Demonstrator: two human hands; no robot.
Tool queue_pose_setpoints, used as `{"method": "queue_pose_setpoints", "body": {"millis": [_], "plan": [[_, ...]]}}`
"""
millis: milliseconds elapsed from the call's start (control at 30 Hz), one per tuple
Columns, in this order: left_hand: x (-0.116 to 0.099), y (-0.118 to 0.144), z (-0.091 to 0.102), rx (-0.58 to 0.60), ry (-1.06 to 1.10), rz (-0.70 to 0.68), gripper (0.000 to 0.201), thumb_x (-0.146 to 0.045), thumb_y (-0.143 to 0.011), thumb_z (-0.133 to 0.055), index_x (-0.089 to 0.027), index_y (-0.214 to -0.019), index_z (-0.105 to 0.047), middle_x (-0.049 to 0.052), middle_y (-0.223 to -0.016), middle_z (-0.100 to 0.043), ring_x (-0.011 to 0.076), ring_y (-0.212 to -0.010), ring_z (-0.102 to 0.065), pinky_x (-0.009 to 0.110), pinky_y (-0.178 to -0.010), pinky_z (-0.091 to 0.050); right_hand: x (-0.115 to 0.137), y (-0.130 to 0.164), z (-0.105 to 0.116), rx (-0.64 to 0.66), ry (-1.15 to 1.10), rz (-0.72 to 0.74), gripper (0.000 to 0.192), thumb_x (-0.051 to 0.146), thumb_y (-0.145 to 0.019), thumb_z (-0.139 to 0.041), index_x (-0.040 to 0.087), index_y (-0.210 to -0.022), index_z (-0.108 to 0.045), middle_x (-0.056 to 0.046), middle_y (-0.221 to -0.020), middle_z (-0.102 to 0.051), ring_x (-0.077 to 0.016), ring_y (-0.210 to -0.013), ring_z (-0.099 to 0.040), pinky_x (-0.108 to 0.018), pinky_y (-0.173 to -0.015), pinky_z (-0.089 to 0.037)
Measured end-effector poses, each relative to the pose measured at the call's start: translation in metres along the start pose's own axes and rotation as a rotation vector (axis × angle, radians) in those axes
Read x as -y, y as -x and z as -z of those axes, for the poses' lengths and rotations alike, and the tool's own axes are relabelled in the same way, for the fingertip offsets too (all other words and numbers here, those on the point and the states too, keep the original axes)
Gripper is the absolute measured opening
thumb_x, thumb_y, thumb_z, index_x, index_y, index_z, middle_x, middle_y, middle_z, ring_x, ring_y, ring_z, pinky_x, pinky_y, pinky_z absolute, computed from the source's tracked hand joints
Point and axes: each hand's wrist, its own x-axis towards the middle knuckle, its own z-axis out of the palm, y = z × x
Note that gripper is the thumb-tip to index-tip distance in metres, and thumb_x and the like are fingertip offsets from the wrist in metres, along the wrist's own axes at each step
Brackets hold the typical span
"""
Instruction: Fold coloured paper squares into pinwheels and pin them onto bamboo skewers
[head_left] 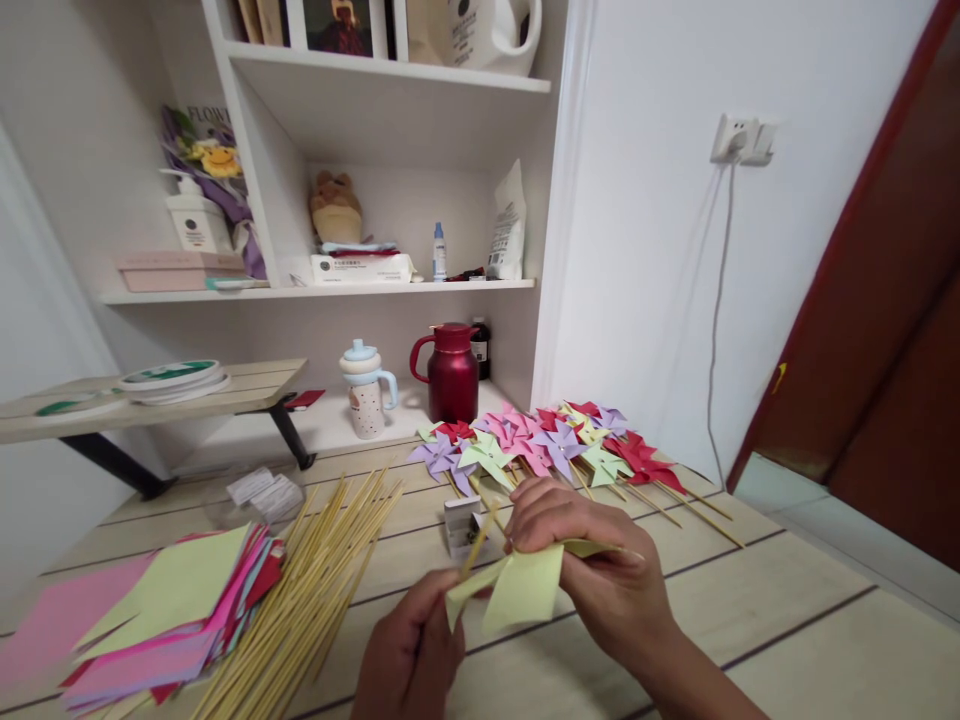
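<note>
**Pale-green pinwheel mid-assembly, blades being gathered onto the stick**

Biggest first: the light wooden plank table (pixel 750 620) carries everything. Left side has a fanned stack of coloured square paper sheets (pixel 157 610) (pink, red, pale green), w/ a loose heap of thin bamboo skewers (pixel 315 590) just beside it. Far side: a row of finished paper pinwheels on sticks (pixel 555 445), purple, pink, red, green, lying overlapped. A small white open box (pixel 459 520) sits between that row and the hands.

Step in hand, as I judge it: folding/pinning. The right hand (pixel 592 560) is curled closed over the pale-green folded paper piece (pixel 521 585), fingers pressing its upper edge, thumb underneath. The left hand (pixel 409 655) is closed in a pinch on the paper's lower-left corner. The paper hangs just above the table's near edge, between both hands. A single bamboo stick (pixel 480 540) pokes up at a slant behind the paper, prob. held w/ it.

Next move likely calls for keeping the blade tips pinned at centre while fixing them to the stick; loosen the pinch and the folds spring back.

Hard to tell: the paper's centre is covered by right fingers, so no pin or fastener visible. Which hand actually holds the stick: can't tell. Box contents too small to read. Left wrist is cut off by bottom frame edge.
</note>
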Motion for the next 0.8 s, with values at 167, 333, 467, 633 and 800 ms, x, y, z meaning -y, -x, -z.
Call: {"method": "queue_pose_setpoints", "body": {"millis": [167,333,467,633,800], "plan": [[-0.0008,-0.0048,0.0013,-0.157,0.137,0.09,0.036,-0.053,-0.075,-0.067,-0.023,-0.093,-0.059,-0.011,-0.05,-0.031,0.0053,-0.044,-0.018,0.016,-0.043,-0.014,-0.0005,0.0008,0.0004,0.019,-0.005,-0.004,0.021,0.008,-0.085,-0.063,0.024,-0.09,-0.075,-0.004,-0.076,-0.072,-0.0204,-0.073,-0.065,-0.043,-0.076,-0.053],[0.0003,-0.0082,0.0062,-0.106,0.122,0.141,0.037,-0.056,-0.075,-0.066,-0.02,-0.076,-0.058,-0.01,-0.05,-0.033,0.0043,-0.043,-0.021,0.015,-0.041,-0.015,0.0007,0.0013,0.0006,0.036,-0.001,-0.014,0.021,0.009,-0.086,-0.063,0.025,-0.092,-0.074,-0.004,-0.076,-0.073,-0.0209,-0.073,-0.065,-0.044,-0.076,-0.053],[0.0012,-0.0073,0.0059,-0.086,0.121,0.152,0.04,-0.058,-0.072,-0.068,-0.019,-0.073,-0.062,-0.009,-0.048,-0.031,0.0047,-0.043,-0.022,0.016,-0.042,-0.016,0.0018,0.0013,0.0001,0.041,0.008,-0.032,0.02,0.01,-0.086,-0.062,0.025,-0.091,-0.074,-0.004,-0.076,-0.073,-0.021,-0.072,-0.065,-0.045,-0.077,-0.053],[0.0038,-0.008,0.0052,-0.038,0.136,0.173,0.045,-0.061,-0.069,-0.069,-0.018,-0.078,-0.065,-0.01,-0.045,-0.03,0.0046,-0.043,-0.022,0.017,-0.043,-0.016,0.0003,0.0015,-0.0002,0.041,0.009,-0.019,0.021,0.008,-0.085,-0.063,0.025,-0.09,-0.074,-0.004,-0.075,-0.073,-0.0206,-0.072,-0.065,-0.045,-0.078,-0.053],[0.0024,-0.0081,0.007,0.081,0.177,0.2,0.041,-0.055,-0.068,-0.072,-0.016,-0.078,-0.064,-0.011,-0.044,-0.028,0.0037,-0.042,-0.017,0.018,-0.042,-0.013,0.0004,0.0008,-0.0008,0.05,-0.006,-0.017,0.022,0.007,-0.085,-0.062,0.025,-0.09,-0.074,-0.004,-0.076,-0.073,-0.0198,-0.072,-0.065,-0.044,-0.076,-0.053]]}}
